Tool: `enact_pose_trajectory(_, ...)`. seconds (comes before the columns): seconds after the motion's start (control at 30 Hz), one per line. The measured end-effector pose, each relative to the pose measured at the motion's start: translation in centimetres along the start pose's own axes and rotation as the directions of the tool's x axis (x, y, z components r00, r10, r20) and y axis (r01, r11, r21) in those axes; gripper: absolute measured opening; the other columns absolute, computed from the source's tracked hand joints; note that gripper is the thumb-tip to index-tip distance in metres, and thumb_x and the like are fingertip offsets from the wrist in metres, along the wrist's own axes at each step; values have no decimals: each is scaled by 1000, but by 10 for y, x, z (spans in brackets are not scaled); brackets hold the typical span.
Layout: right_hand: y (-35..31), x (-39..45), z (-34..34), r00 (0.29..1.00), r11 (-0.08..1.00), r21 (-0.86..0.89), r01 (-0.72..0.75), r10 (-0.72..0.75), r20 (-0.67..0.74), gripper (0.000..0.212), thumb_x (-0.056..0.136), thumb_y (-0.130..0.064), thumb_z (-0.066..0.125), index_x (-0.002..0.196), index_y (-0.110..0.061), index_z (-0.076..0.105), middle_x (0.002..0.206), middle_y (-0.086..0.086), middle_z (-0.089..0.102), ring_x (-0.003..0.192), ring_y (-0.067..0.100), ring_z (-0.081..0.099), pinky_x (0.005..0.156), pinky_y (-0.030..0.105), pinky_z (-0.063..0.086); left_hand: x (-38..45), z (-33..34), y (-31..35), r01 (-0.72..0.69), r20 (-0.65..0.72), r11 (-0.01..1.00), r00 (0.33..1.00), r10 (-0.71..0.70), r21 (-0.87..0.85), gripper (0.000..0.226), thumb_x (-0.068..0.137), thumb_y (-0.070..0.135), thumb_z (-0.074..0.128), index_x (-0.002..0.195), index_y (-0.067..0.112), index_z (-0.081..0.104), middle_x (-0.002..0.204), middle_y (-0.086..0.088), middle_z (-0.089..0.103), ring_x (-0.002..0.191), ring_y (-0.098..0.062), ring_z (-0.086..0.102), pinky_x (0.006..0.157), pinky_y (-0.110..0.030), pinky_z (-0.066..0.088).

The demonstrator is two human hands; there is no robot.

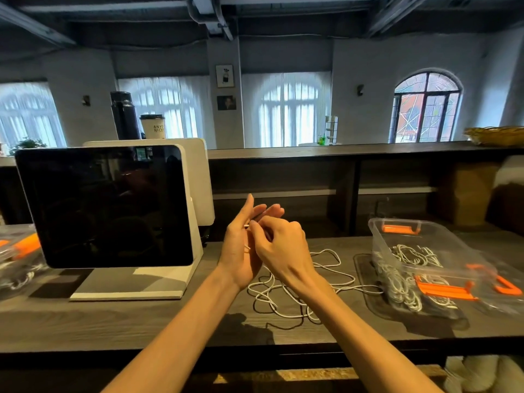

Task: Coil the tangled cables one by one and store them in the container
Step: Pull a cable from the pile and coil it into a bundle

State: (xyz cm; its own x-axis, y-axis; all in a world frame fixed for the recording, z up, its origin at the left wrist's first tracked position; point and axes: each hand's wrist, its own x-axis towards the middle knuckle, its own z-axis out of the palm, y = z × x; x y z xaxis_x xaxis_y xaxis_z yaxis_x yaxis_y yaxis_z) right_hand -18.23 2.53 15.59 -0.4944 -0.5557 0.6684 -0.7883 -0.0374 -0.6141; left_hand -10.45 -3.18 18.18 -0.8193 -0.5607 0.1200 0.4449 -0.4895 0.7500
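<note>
Both hands are raised above the dark wooden counter (119,321), close together and touching. The left hand (241,245) stands upright, palm turned to the right, fingers nearly straight; a white cable (295,285) crosses its palm. The right hand (279,245) has its fingers curled, pinching that cable near the left palm (the exact contact point is partly hidden). The rest of the cable lies in a loose tangle on the counter directly below the hands, one strand running right toward the container (411,251). This container is clear plastic with orange clips, sits at the right of the counter, and holds white cables. Its clear lid (487,287), also with orange clips, lies just beside it. A dark screen on a white stand (107,205) occupies the left.
</note>
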Motion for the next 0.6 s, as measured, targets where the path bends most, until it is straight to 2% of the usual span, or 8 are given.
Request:
enact_pose_trajectory(0.1,-4,-3,-3,995,997,77,-1,-6,101,23,104,-29,56,94,-17,72,76,-3,71,69,10,70,68,32,62,5,-1,-3,-44,-66,995,997,50,85,40,101,50,49,106,12,61,114,-13,75,109,-27,72,100,-44,52)
enact_pose_trajectory(0.17,-4,-5,-7,980,991,133,-26,-1,197,24,104,-32,57,97,-15,71,77,-1,71,68,13,69,67,35,61,11,-6,3,-79,-165,996,982,86,52,38,101,50,50,98,13,59,92,-10,77,95,-28,75,97,-45,55)
enact_pose_trajectory(0.27,5,-8,-14,971,990,124,-67,36,235,23,102,-44,58,102,-23,68,76,-2,70,66,12,69,65,36,61,19,-16,18,-124,-265,991,958,110,-38,36,102,45,50,87,14,56,49,2,50,59,-14,66,75,-35,63)
enact_pose_trajectory(0.37,16,-7,-17,991,1000,24,-1,-3,136,17,100,-46,59,94,-32,66,72,-9,65,66,7,61,63,33,54,22,-17,24,-123,-293,992,949,117,-2,33,104,42,48,91,13,56,42,5,37,37,-7,43,51,-21,54)
enact_pose_trajectory(0.4,17,-7,-18,992,1000,19,14,-16,122,16,100,-43,60,94,-31,67,72,-9,64,66,6,59,62,30,51,22,-17,24,-107,-272,994,956,112,35,31,104,41,48,94,12,57,43,5,37,37,-6,42,52,-20,52)
enact_pose_trajectory(0.47,14,-6,-16,989,999,22,28,-31,145,15,100,-37,62,97,-26,70,73,-9,64,66,7,58,62,27,48,22,-15,22,-81,-200,987,974,108,138,28,104,38,52,98,11,60,47,4,43,46,-7,52,64,-24,54)
enact_pose_trajectory(0.53,11,-6,-12,983,999,18,28,-31,179,12,100,-29,63,102,-23,72,77,-8,68,68,8,61,65,28,53,21,-11,19,-57,-123,961,988,93,270,28,102,37,56,98,11,65,57,0,57,66,-15,68,74,-29,56)
enact_pose_trajectory(0.6,12,-5,-10,984,1000,23,14,-17,179,12,98,-22,63,103,-20,74,80,-7,70,69,9,64,67,32,57,18,-8,19,-48,-75,927,994,82,373,30,101,38,56,100,10,68,65,-3,63,82,-20,72,79,-33,55)
